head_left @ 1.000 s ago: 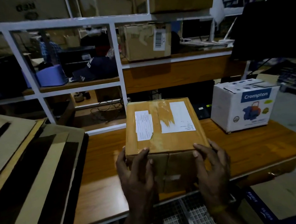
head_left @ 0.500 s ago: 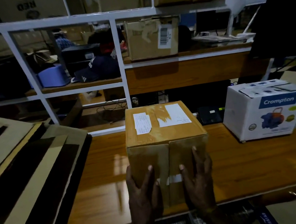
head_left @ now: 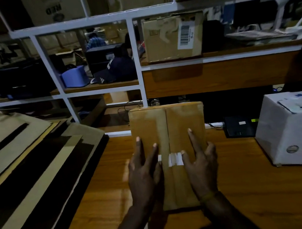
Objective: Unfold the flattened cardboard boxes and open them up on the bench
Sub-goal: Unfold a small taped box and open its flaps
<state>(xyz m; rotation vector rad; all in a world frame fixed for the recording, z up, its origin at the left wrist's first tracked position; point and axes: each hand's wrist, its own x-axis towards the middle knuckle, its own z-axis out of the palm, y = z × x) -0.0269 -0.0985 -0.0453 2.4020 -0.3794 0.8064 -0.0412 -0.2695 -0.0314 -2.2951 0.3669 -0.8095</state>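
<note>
Hands, left and right, press flat-fingered on the box, hiding its lower face.

Box: brown cardboard sealed with glossy tape, a white paper strip across the seam. Bench: wood-grain top, polished, reflective. Flat boxes: matt corrugated cardboard. White carton: smooth printed card. Rack: white-painted metal.

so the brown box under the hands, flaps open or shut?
Shut. The brown box shows two flaps meeting at a centre seam, with white tape across it.
</note>
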